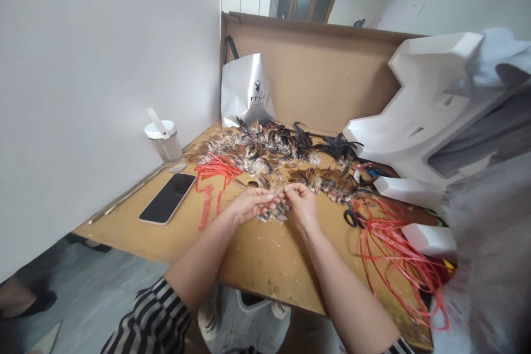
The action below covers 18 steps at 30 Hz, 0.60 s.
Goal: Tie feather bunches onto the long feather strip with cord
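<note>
My left hand (254, 203) and my right hand (302, 204) meet above the middle of the table, fingertips almost touching. Both pinch small light-brown feathers (271, 182) between thumb and forefinger; how many is hidden. Just below and behind the fingers lies a small heap of speckled feathers (274, 213). Beyond them spread larger bunches of brown, black and white feathers (257, 146), with another brown bunch (327, 181) right of my right hand. To the left are short strips of red plastic string (218, 167).
A phone (168, 199) and a lidded cup (166, 144) stand at the left. Black-handled scissors (353, 218) and a tangle of red string (394, 243) lie right. A silver bag (246, 88) leans at the back. White foam pieces (427, 105) border the right side.
</note>
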Each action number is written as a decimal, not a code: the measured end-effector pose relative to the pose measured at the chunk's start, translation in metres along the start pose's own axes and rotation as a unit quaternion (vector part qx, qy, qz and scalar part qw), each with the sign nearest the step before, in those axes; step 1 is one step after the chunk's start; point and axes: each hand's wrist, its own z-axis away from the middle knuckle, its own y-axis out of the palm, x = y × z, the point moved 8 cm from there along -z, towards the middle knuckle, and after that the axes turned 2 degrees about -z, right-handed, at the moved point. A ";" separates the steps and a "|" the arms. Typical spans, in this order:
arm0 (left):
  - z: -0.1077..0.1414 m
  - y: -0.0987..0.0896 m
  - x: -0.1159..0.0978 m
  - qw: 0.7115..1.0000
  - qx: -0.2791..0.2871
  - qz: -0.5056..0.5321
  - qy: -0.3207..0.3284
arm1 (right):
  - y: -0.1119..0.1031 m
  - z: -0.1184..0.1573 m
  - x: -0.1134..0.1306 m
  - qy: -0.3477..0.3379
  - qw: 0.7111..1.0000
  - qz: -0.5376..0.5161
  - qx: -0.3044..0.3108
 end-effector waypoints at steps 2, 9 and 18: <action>0.000 0.000 -0.001 1.000 0.003 0.002 0.005 | 0.000 0.001 0.001 -0.010 1.000 0.016 -0.006; -0.001 -0.006 -0.010 0.997 -0.053 0.030 0.052 | 0.003 0.002 -0.003 0.016 0.999 -0.027 0.006; 0.002 -0.005 -0.020 0.990 -0.074 0.008 0.121 | 0.011 0.008 -0.021 0.078 0.997 -0.001 0.028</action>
